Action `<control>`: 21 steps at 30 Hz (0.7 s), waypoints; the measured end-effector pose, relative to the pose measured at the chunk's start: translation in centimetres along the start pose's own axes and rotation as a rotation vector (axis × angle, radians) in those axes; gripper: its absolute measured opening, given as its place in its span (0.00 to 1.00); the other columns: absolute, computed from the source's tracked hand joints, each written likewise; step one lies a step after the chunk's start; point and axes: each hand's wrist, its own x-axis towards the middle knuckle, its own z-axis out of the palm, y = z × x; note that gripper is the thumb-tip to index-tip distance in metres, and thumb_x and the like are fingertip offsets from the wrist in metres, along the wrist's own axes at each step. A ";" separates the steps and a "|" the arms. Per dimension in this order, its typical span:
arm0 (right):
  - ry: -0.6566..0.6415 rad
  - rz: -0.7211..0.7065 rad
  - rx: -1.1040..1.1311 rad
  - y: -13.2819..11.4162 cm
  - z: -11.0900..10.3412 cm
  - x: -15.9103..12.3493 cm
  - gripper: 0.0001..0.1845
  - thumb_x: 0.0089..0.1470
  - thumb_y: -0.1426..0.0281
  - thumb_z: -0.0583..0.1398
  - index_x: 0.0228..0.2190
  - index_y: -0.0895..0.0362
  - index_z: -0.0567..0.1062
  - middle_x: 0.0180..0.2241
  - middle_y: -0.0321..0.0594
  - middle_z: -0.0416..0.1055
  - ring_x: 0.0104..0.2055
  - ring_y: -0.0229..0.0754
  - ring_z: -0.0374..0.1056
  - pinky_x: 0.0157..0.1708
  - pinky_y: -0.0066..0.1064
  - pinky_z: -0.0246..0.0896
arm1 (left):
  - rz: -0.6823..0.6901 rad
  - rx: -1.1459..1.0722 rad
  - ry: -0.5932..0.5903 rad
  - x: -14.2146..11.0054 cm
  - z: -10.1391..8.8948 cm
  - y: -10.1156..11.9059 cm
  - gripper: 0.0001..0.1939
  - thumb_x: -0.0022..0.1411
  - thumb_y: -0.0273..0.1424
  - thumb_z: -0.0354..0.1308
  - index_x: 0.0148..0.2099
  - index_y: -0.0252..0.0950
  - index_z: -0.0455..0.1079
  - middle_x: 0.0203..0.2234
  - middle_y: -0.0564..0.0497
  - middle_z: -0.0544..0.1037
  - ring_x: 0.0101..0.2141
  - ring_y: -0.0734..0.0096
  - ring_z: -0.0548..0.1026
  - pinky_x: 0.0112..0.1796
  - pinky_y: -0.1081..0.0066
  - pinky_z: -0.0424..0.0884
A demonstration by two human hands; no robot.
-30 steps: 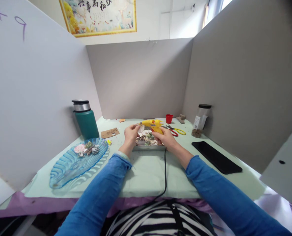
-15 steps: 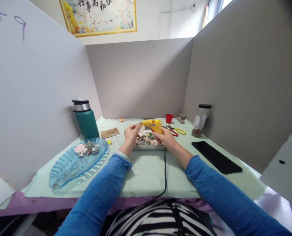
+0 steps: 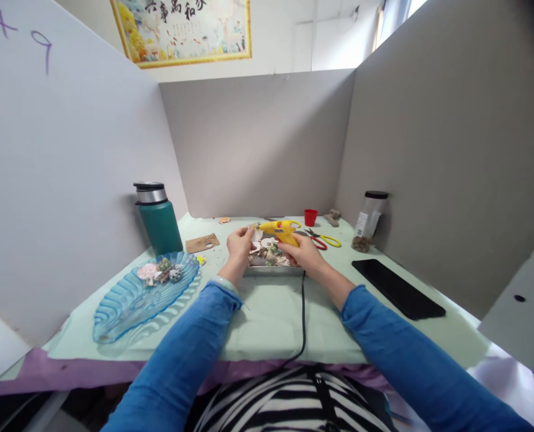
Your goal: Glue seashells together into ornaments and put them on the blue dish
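My right hand (image 3: pixel 307 255) is closed around the grip of a yellow hot glue gun (image 3: pixel 278 228), whose nozzle points left. A black cord (image 3: pixel 303 318) runs from below that hand to the table's front edge. Between the fingertips of my left hand (image 3: pixel 239 249) is a whitish seashell (image 3: pixel 257 234), close to the nozzle; whether they touch I cannot tell. Beneath both hands lies a shallow metal tray (image 3: pixel 273 271) filled with mixed shells (image 3: pixel 271 255), partly covered by my hands.
To the left stand a blue glass dish (image 3: pixel 127 315) holding several shells, a green bottle (image 3: pixel 160 225) and a brown board (image 3: pixel 203 242). On the right are a red cup (image 3: pixel 311 217), yellow-and-red-handled pliers (image 3: pixel 332 240), a clear jar (image 3: pixel 369 222) and a black phone (image 3: pixel 397 288). Partitions enclose the table.
The shell in my left fingers has turned slightly beside the nozzle. Both hands keep nearly the same place, and the whole view has shifted a little.
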 end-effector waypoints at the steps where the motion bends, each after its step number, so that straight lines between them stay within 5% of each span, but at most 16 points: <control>1: -0.001 0.002 0.000 0.0 0.0 0.0 0.15 0.44 0.62 0.62 0.32 0.59 0.72 0.14 0.27 0.59 0.15 0.31 0.51 0.15 0.25 0.43 | 0.006 0.006 -0.006 0.0 0.0 0.0 0.10 0.51 0.35 0.59 0.33 0.32 0.71 0.16 0.59 0.65 0.13 0.81 0.60 0.18 0.76 0.62; 21: 0.020 0.015 0.035 -0.2 0.1 0.0 0.12 0.43 0.63 0.62 0.29 0.57 0.69 0.14 0.27 0.59 0.14 0.30 0.51 0.14 0.25 0.42 | 0.003 -0.004 -0.009 0.0 -0.1 0.0 0.13 0.49 0.38 0.61 0.32 0.32 0.71 0.15 0.59 0.65 0.13 0.81 0.60 0.18 0.76 0.59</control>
